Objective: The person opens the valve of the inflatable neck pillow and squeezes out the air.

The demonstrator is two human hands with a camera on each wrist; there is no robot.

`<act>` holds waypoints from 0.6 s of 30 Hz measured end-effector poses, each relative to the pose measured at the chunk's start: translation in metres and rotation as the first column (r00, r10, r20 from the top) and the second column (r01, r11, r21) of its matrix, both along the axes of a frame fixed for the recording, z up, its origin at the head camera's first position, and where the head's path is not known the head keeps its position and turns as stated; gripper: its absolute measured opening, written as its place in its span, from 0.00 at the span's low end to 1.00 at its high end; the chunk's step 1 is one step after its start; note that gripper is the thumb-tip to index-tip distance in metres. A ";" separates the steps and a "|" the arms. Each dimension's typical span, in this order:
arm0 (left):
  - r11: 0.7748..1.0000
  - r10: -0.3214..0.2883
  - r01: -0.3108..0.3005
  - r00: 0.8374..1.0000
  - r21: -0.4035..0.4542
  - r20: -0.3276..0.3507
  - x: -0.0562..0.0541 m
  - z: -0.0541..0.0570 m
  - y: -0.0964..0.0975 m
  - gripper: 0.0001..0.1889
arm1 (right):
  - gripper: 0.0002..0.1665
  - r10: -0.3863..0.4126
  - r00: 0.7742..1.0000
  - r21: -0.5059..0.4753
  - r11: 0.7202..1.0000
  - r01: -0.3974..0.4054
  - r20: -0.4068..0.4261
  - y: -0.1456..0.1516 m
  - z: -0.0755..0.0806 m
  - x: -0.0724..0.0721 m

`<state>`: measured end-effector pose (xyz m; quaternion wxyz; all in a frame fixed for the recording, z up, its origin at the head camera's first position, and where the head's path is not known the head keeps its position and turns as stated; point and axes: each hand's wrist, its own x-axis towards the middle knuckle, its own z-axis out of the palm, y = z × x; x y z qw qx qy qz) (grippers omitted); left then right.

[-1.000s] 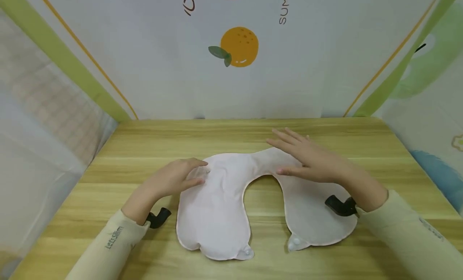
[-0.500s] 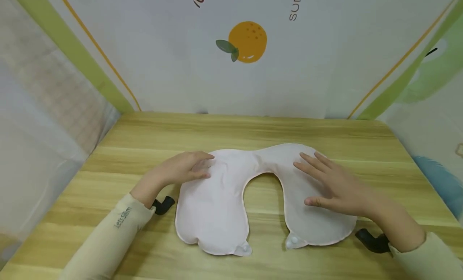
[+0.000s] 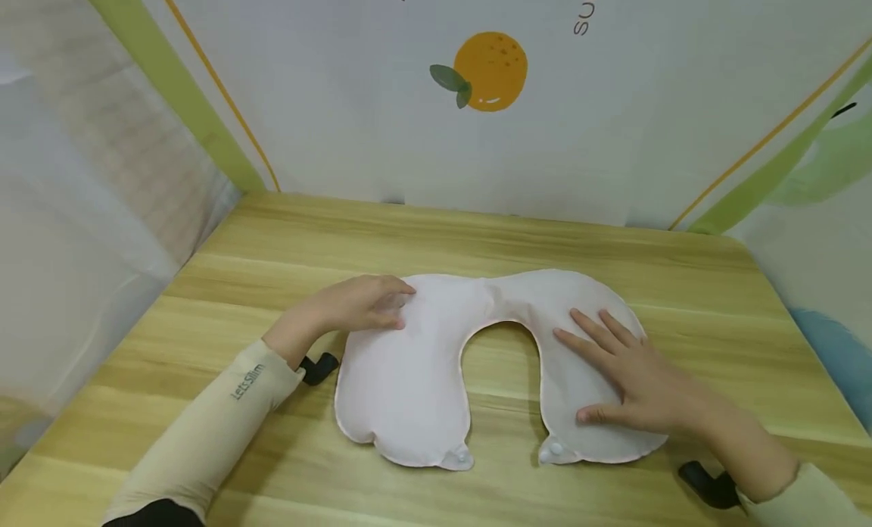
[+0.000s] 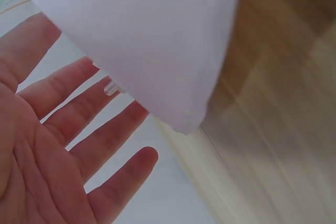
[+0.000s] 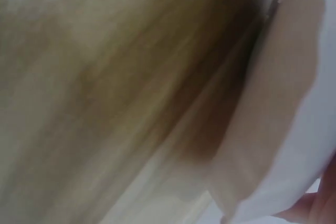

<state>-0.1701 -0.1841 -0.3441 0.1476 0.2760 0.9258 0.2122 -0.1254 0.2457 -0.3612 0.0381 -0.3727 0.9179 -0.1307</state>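
A pale pink, U-shaped inflatable neck pillow lies on the wooden table, puffed up, its two ends toward me. Each end carries a small snap tab, a left tab and a right tab. At the pillow's upper left edge is my left hand, fingertips over the fabric. The left wrist view shows its fingers extended beside a small clear valve on the pillow. My right hand lies with spread fingers on the right lobe. In the right wrist view only a bit of that hand shows behind the pillow.
The wooden table ends at a white hanging sheet printed with an orange. More printed sheeting hangs on both sides. A black wrist mount sits at the left wrist and another at the right wrist.
My right hand has come down and toward me, from above the pillow's top onto its right lobe. The left hand has shifted slightly along the upper left edge. The head view has turned left.
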 end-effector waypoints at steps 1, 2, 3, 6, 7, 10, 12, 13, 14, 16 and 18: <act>1.000 -0.005 0.005 1.000 -0.001 -0.001 0.000 0.000 0.000 0.28 | 0.57 -0.008 1.000 0.005 1.000 0.008 0.011 0.000 -0.001 0.000; 1.000 -0.010 0.010 1.000 -0.001 -0.003 0.000 0.001 0.001 0.28 | 0.57 -0.015 1.000 0.011 1.000 0.015 0.020 0.000 -0.002 0.001; 1.000 -0.016 0.016 1.000 -0.004 -0.008 0.000 0.001 0.000 0.27 | 0.57 -0.017 1.000 0.014 1.000 0.017 0.025 0.000 -0.002 0.001; 1.000 -0.018 0.018 1.000 -0.005 -0.006 -0.002 0.000 0.002 0.27 | 0.58 -0.019 0.999 0.014 1.000 0.019 0.026 0.001 -0.005 0.001; 1.000 -0.019 0.019 1.000 -0.005 -0.008 -0.003 0.000 0.002 0.27 | 0.58 -0.018 1.000 0.016 1.000 0.018 0.026 0.001 -0.006 0.002; 1.000 -0.021 0.020 1.000 -0.008 -0.008 -0.004 -0.001 0.003 0.27 | 0.58 -0.014 1.000 0.022 1.000 0.013 0.020 0.001 -0.008 0.002; 1.000 -0.023 0.023 1.000 -0.011 -0.008 -0.004 -0.002 0.003 0.28 | 0.58 -0.009 1.000 0.030 1.000 0.009 0.018 0.001 -0.009 0.001; 1.000 -0.022 0.022 1.000 -0.015 -0.009 -0.004 -0.002 0.003 0.28 | 0.57 -0.008 1.000 0.035 0.999 0.007 0.017 0.001 -0.010 0.001; 1.000 -0.023 0.022 1.000 -0.018 -0.010 -0.004 -0.002 0.003 0.28 | 0.57 -0.006 1.000 0.038 0.999 0.005 0.016 0.001 -0.011 0.001; 1.000 -0.019 0.018 1.000 -0.024 -0.012 -0.004 -0.002 0.003 0.28 | 0.57 -0.004 1.000 0.040 0.999 0.004 0.018 0.000 -0.013 0.000; 1.000 -0.015 0.015 1.000 -0.025 -0.016 -0.004 -0.002 0.002 0.28 | 0.57 0.000 1.000 0.040 0.999 -0.001 0.020 -0.001 -0.014 0.000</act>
